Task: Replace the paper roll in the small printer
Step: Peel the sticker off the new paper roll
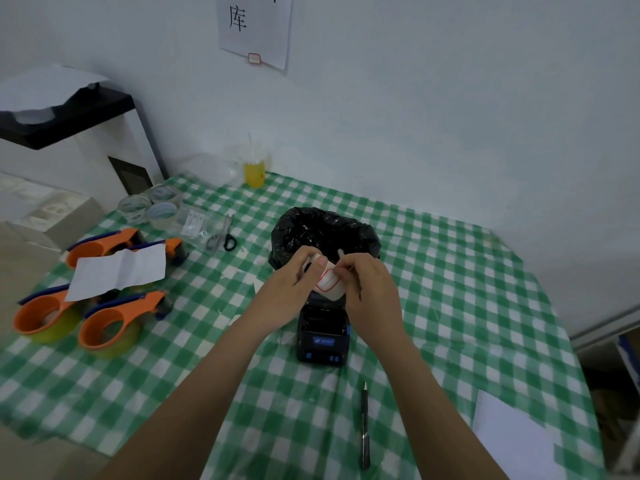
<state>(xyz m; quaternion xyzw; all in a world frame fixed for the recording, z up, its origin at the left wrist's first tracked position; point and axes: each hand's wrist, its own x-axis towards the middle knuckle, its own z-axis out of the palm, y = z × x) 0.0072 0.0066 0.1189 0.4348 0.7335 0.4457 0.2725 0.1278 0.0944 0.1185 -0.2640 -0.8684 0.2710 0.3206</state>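
A small black printer (323, 336) with blue buttons sits on the green checked tablecloth (450, 289), its lid open toward the back. Just above it, my left hand (294, 284) grips a roll of white labels with red borders (329, 284). My right hand (369, 289) pinches the loose end of the label strip at the roll's right side. Both hands hover over the printer's open paper bay, which they partly hide.
A bin lined with a black bag (323, 233) stands right behind the printer. Orange tape dispensers (107, 327) and a paper sheet (119, 271) lie at left, scissors (225, 235) and tape rolls (149, 204) behind. A pen (365, 424) and white paper (512, 438) lie near the front.
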